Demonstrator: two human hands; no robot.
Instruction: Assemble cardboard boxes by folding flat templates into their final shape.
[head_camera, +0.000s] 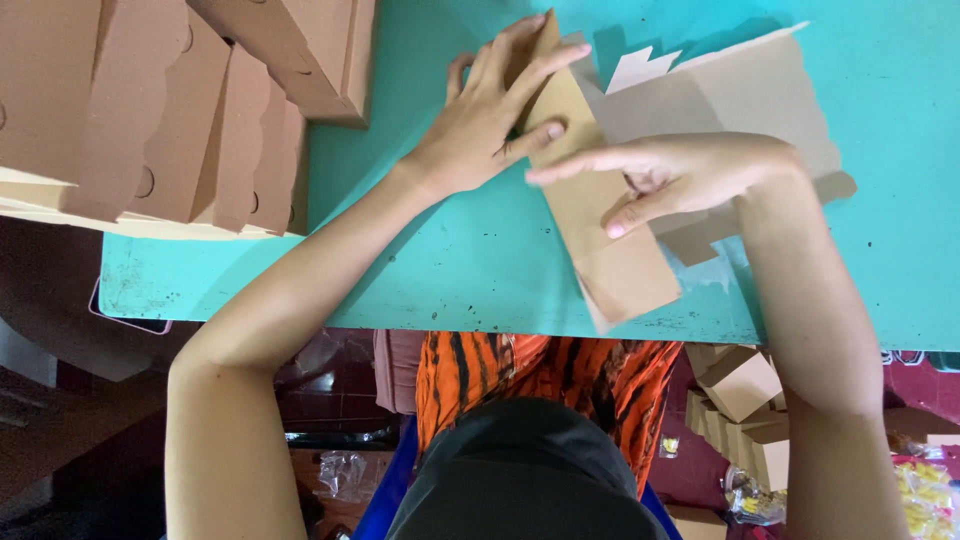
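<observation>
My left hand (480, 125) lies flat, fingers spread, pressing down the folded strip of a brown cardboard box blank (700, 110). My right hand (670, 175) is open too, fingers extended across the same strip, thumb tucked under a flap; it clamps nothing. The blank rests on the turquoise tabletop (450, 260), its lower corner reaching the near edge. A stack of folded cardboard boxes (150, 110) occupies the far left corner. Below the near edge, more cardboard boxes (745, 395) sit on the floor.
</observation>
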